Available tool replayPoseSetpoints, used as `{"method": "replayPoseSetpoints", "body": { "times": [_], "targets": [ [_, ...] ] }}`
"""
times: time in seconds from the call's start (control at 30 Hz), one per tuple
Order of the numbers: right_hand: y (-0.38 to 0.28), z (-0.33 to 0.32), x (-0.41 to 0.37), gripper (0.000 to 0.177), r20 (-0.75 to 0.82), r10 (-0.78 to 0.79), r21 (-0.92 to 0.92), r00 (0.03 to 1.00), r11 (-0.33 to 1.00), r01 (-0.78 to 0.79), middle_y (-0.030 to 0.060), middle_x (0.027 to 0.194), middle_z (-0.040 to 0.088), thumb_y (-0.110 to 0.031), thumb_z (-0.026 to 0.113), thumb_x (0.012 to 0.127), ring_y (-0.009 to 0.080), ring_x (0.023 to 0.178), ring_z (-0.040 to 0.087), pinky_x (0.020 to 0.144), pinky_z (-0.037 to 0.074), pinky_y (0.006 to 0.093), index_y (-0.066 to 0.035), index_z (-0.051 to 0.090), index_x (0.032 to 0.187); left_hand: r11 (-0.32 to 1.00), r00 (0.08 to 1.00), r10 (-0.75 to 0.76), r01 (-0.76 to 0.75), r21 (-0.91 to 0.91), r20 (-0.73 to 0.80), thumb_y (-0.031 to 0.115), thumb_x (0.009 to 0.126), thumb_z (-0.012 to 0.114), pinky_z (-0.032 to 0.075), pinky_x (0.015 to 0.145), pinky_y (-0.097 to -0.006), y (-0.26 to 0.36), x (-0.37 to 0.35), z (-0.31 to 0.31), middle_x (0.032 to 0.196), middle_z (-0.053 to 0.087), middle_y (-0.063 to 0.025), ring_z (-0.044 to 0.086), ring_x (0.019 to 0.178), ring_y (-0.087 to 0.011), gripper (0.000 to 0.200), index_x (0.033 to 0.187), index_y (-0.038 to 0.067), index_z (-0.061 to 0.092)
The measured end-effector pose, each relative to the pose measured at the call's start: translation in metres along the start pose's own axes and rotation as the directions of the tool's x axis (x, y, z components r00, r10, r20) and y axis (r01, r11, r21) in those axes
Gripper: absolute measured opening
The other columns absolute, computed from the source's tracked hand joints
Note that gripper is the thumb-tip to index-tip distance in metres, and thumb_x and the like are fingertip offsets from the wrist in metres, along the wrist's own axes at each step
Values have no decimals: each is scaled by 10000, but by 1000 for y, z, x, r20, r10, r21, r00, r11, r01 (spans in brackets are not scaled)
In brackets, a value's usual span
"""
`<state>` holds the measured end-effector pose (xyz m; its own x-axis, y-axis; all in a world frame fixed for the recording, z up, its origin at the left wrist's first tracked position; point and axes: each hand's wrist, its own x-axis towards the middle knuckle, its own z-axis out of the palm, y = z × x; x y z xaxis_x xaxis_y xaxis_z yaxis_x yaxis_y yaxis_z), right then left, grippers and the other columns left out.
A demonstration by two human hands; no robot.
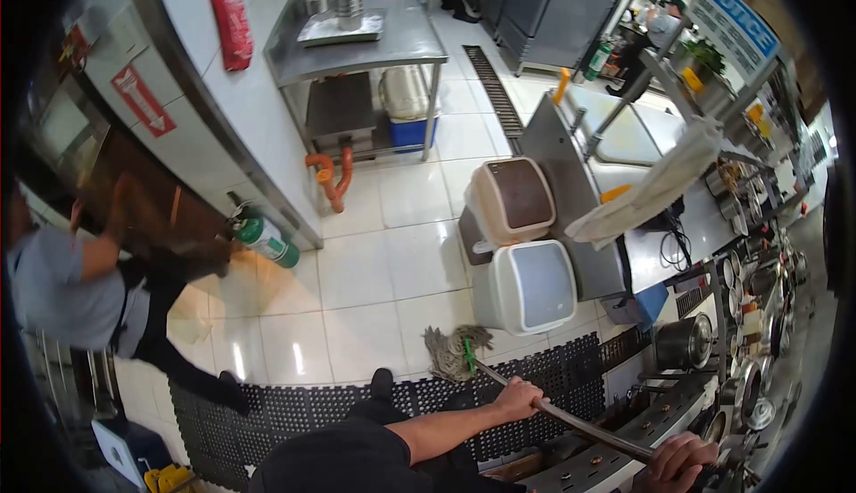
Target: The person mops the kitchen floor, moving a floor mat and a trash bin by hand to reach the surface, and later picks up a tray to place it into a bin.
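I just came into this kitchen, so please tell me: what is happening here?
A person grips a mop with both hands, left hand lower on the handle, right hand near its end. The mop head rests on the floor at the mat edge, beside two bins. Another person leans at the left.

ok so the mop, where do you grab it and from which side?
On the mop handle, not the stringy mop head. It is a long thin rod slanting up from the floor mat, so wrap it from above with hands spaced apart: left hand lower, nearer the head, right hand near the top end. Both are closed round it that way.
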<state>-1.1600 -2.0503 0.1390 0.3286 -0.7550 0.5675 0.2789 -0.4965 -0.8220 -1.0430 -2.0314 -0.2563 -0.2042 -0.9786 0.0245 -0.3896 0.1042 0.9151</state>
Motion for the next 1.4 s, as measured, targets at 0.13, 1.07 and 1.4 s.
{"method": "replayPoseSetpoints", "body": {
  "times": [0.13,1.07,1.4],
  "targets": [
    [36,62,20,355,129,75,187,989,977,-99,2,526,445,-269,652,1003,119,419,433,365,371,265,-80,463,769,992,984,-111,118,42,-142,261,887,716,388,826,-445,-51,-54,-80,735,668,-49,649,829,-282,207,714,155,680],
    [496,204,357,208,579,88,-211,810,976,46,95,684,503,-18,705,679,332,650,524,660,457,423,-61,501,678,975,931,-178,210,67,-320,310,848,803,385,1158,-439,-245,363,-500,1505,414,-285,422,1418,-425,974,1585,42,225],
    [726,189,523,119,163,61,-233,985,972,-22,106,858,603,-122,620,890,258,856,618,1020,476,462,-27,557,854,906,984,-103,152,395,-143,273,872,710,455,1090,-466,-287,576,-670,1473,542,-72,521,1360,-303,529,1368,196,543]
  ]
}}
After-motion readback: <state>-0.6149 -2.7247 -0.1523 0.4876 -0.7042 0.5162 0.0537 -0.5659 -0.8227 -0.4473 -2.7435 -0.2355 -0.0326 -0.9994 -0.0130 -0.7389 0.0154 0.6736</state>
